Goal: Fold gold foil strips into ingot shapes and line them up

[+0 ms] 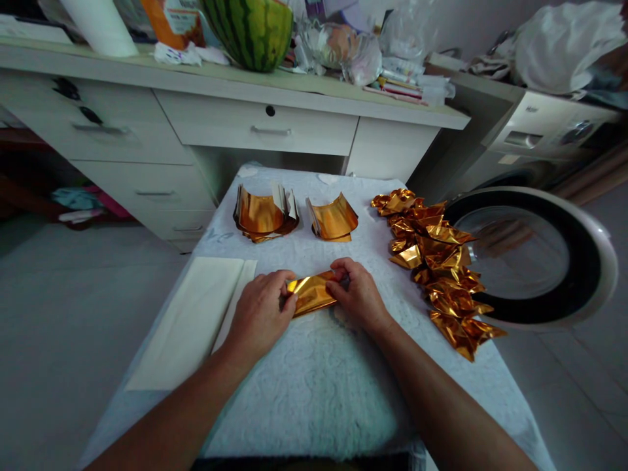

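Observation:
A folded strip of shiny gold foil paper (312,294) is held level above the cloth-covered table (314,392). My left hand (262,311) pinches its left end between thumb and fingers. At the right end, my right hand (357,294) grips it the same way. Beyond my hands stand two curved stacks of gold sheets, a thicker left one (262,212) and a thinner right one (334,218). Several crumpled-looking folded gold foil pieces (434,252) lie in a row along the right side. White paper sheets (191,320) lie flat to the left of my left hand.
Behind the table is a white counter with drawers (269,127), bearing a cut watermelon (250,33), an orange pouch (171,23) and plastic bags. On the right, the round door of a washing machine (596,255) hangs open beside the table edge.

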